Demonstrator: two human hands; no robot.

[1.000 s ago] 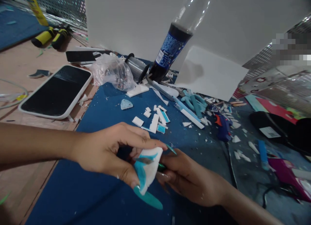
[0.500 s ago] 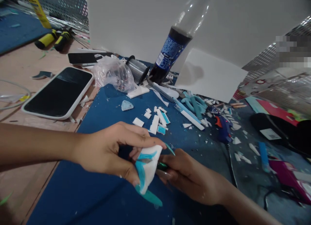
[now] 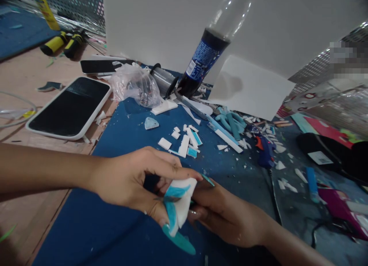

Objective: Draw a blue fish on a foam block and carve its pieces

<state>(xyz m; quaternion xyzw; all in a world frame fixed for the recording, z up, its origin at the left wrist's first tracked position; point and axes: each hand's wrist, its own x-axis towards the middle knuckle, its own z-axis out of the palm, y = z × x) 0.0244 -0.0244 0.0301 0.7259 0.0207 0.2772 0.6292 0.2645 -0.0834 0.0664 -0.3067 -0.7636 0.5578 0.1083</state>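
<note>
My left hand [image 3: 138, 185] pinches a small white foam piece [image 3: 184, 206] between thumb and fingers. Bright blue patches cover part of its surface, and a thin grey strip like a blade shows in a notch between them. Long teal nails reach past the foam's edges. Close against its right side, my right hand [image 3: 230, 216] is closed around a slim green-handled tool, mostly hidden by the fingers; its exact kind cannot be made out. Both hands are just above the blue mat [image 3: 115, 231]. Cut white and blue foam scraps [image 3: 184, 145] lie beyond them.
A phone [image 3: 70, 107] lies at left. Behind are a plastic bag [image 3: 136, 86], a wire spool [image 3: 163, 81] and a tilted bottle [image 3: 204, 59] of dark liquid. Blue-handled pliers [image 3: 232, 122], a box-cutter-like strip [image 3: 225, 137] and a corded glue gun [image 3: 265, 153] lie right of the scraps.
Both hands and the foam piece have shifted slightly right and down in the view. The foam has turned a little, and less of the green handle shows.
</note>
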